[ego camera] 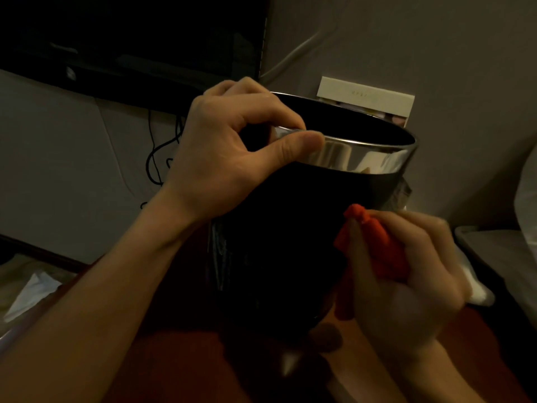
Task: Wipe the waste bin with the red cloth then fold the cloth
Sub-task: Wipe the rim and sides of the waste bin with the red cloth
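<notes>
The bin [290,228], a round black tub with a shiny metal band [363,158] under its rim, fills the middle of the view, its base lost in shadow. The left hand [232,146] reaches in from lower left, forearm bare, and pinches the rim with thumb outside on the band and fingers [279,117] curled over the edge. The right hand [406,280], blurred, clenches the bunched red cloth [377,248] against the bin's dark side low on the right; behind are a dark screen [130,39], black cables [154,158] and a pale box [366,100] by the wall.
</notes>
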Motion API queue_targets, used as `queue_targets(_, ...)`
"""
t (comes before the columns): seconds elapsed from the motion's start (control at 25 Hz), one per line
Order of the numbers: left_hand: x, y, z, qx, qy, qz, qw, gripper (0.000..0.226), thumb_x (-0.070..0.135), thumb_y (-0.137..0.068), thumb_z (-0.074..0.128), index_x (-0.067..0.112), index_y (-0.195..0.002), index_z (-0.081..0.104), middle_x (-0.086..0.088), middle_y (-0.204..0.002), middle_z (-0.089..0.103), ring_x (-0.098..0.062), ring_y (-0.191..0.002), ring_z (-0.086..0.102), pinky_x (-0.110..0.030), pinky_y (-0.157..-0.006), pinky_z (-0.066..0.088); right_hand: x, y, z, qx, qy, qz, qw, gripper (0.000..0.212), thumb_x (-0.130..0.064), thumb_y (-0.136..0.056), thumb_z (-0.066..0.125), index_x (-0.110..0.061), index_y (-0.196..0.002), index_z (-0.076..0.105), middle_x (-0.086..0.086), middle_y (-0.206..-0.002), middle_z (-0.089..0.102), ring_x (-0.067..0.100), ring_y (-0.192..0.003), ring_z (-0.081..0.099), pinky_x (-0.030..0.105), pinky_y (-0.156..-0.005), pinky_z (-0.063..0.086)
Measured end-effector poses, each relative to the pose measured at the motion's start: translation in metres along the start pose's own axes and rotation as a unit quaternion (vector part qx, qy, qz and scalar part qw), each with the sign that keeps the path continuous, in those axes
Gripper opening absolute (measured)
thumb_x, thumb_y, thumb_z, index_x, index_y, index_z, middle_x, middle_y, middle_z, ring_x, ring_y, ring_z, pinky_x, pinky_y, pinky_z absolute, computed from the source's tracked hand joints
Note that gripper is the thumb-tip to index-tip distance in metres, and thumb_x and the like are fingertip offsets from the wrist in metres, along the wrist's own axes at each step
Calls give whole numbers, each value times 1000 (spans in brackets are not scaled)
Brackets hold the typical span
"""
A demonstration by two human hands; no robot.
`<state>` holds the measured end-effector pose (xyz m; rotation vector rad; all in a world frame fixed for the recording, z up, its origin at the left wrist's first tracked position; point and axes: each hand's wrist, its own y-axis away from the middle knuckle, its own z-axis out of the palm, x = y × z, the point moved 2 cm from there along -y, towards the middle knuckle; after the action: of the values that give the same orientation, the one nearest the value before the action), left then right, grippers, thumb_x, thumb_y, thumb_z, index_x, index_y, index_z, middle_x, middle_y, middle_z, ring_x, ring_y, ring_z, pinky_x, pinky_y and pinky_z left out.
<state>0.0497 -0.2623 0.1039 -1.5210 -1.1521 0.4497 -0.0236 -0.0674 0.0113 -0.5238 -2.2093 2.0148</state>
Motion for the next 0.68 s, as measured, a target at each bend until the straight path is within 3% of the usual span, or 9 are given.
queue_targets(0.12,19,4,12,-15,-67,25,997,6,33,-89,61,29,-92,64,20,-85,55,-2,-93,53,-39,-98,33,-7,16,10,-28,-1,4,1000,15,-15,-90,74,0,-93,76,5,-92,65,3,-86,56,9,-84,43)
queue_targets(0.28,43,13,36,-33,-156,50,986,26,44,-86,60,25,-103,62,20,-94,53,-5,-103,48,-30,-99,20,-15,23,13,-72,-32,-36,996,17,-19,-90,73,-3,-89,79,11,-89,72,12,-80,65,16,-76,49)
queue_targets(0.36,34,9,27,-33,-121,36,991,25,47,-84,61,27,-99,62,25,-88,48,1,-99,46,-29,-100,23,-19,22,12,-83,-49,-60,994,16,-20,-88,75,-4,-87,80,10,-88,73,13,-79,65,18,-74,52)
queue_targets(0.44,19,5,14,-26,-74,13,997,19,47,-83,62,31,-94,61,27,-85,49,7,-92,46,-29,-98,32,-16,17,10,-67,-40,-39,996,17,-21,-87,76,-4,-89,79,7,-89,71,9,-82,63,12,-79,49)
queue_targets(0.56,9,2,7,-18,-27,-9,999,15,46,-81,66,35,-89,60,20,-89,57,6,-90,51,-27,-91,40,-2,3,3,-17,-27,26,999,19,-22,-90,74,-4,-91,75,0,-93,63,5,-83,58,8,-83,43)
queue_targets(0.68,7,1,7,-14,-25,-1,1000,14,42,-81,68,33,-89,61,20,-88,57,6,-89,52,-30,-91,41,-7,13,9,-35,-16,14,999,18,-22,-89,74,-5,-92,76,1,-94,64,3,-85,58,8,-83,43)
